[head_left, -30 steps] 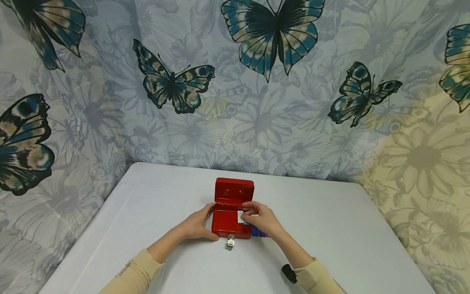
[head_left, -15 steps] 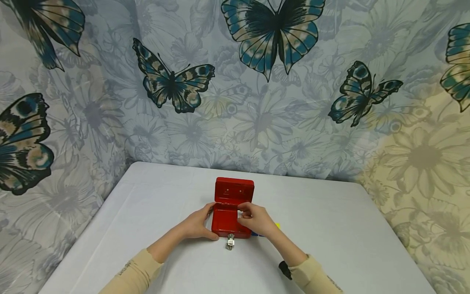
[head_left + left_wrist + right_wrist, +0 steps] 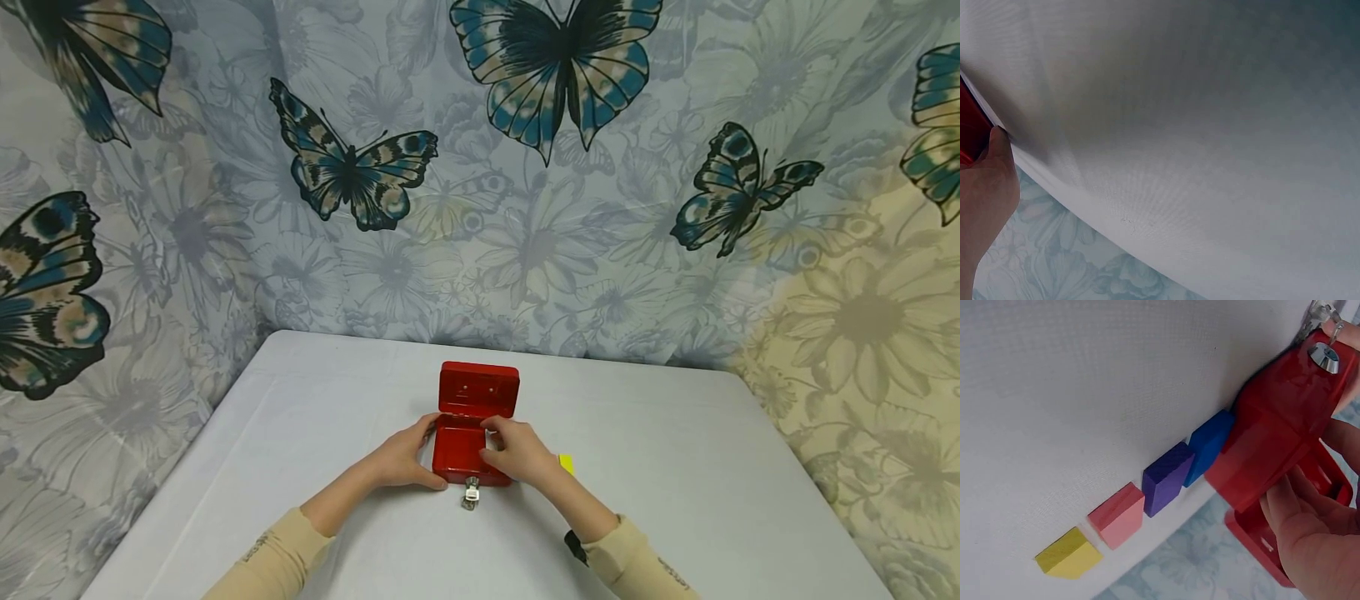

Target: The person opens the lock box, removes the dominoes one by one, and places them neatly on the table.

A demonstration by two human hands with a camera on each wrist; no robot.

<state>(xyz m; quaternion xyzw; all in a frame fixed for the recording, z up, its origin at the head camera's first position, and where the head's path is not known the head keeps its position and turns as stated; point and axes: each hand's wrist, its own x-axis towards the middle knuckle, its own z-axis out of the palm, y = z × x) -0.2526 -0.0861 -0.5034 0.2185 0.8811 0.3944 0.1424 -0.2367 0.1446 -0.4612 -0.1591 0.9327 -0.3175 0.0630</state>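
A red cash box stands on the white table with its lid raised. Keys hang at the lock on its front. My left hand grips the box's left side, thumb near the front corner and fingers toward the back. Over the box's right side is my right hand, its bent fingers reaching inside past the wall. The right wrist view shows those fingers against the red wall. Whatever lies between the right thumb and fingers is mostly hidden. Only the left hand's edge and a red corner show in the left wrist view.
Beside the box's right side, blue, purple, pink and yellow blocks lie in a row. A black object lies partly behind the right sleeve. A butterfly-patterned wall covering rises behind the table.
My right hand has shifted a little left and deeper over the box. The white and blue piece seen at its fingertips is now hidden. The left hand has stayed put.
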